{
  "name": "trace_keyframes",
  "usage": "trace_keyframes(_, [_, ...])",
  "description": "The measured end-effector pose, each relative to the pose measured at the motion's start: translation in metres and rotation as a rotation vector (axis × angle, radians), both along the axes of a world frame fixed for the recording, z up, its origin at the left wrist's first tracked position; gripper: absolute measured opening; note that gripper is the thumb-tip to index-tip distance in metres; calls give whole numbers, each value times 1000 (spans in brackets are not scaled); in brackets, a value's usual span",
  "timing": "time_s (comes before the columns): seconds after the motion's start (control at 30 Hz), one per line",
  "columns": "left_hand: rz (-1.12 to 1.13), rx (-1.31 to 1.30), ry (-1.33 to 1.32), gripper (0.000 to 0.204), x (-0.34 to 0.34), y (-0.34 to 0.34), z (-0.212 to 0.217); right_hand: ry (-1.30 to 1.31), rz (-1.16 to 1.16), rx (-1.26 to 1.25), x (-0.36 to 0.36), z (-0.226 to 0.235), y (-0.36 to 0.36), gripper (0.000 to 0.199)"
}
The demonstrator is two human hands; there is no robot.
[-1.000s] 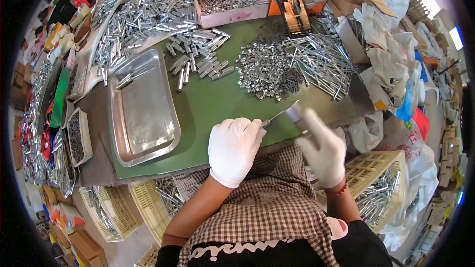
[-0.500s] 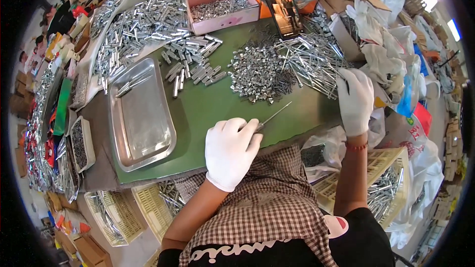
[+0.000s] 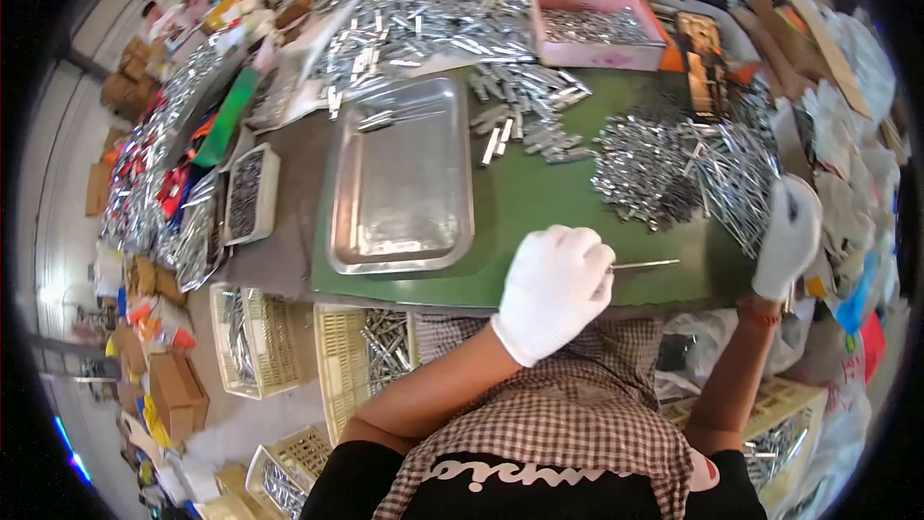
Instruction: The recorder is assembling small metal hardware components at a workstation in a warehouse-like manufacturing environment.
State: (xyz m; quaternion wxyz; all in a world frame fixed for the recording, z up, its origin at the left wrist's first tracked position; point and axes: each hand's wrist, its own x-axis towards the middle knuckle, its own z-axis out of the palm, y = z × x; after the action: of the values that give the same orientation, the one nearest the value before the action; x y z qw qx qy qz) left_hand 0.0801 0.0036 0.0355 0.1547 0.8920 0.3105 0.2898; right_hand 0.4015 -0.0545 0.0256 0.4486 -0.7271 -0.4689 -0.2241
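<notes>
My left hand (image 3: 556,291), in a white glove, is closed over the near edge of the green work surface (image 3: 520,202). From its fingertips a thin metal rod (image 3: 647,264) points right; the held end is hidden. My right hand (image 3: 791,236), also gloved, is beside a heap of long thin metal rods (image 3: 739,188). Its fingers are curled together, and what they hold, if anything, is hidden. Left of that heap is a pile of small shiny metal pieces (image 3: 630,169), with dark little screw-like parts (image 3: 681,195) along its edge.
A steel tray (image 3: 404,202) with a few rods inside lies at the left. Behind it are loose metal tubes (image 3: 525,111) and a large tube heap (image 3: 443,19). A pink box (image 3: 597,53) of small parts and a propped phone (image 3: 703,67) stand at the back. Yellow crates (image 3: 337,366) sit below.
The view has turned, so the table appears farther right and more level. My left hand still grips the rod, which now points nearly straight right. My right hand stays by the rod heap, fingers curled.
</notes>
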Motion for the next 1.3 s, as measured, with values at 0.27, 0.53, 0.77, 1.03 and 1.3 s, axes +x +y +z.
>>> trace_keyframes(0.27, [349,300,250,8,-143,138,22,644,208,99,-55,7,-44,17])
trace_keyframes(0.53, [363,273,478,14,-181,204,-5,936,384,20,-84,-5,-43,15])
trace_keyframes(0.77, [239,439,367,21,-102,154,22,797,359,-118,-81,-14,-48,16])
trace_keyframes(1.03, [113,399,581,37,-50,135,16,615,367,-161,-89,-14,-42,16])
trace_keyframes(1.3, [208,545,596,6,-31,106,35,443,366,-165,-86,-17,-44,18])
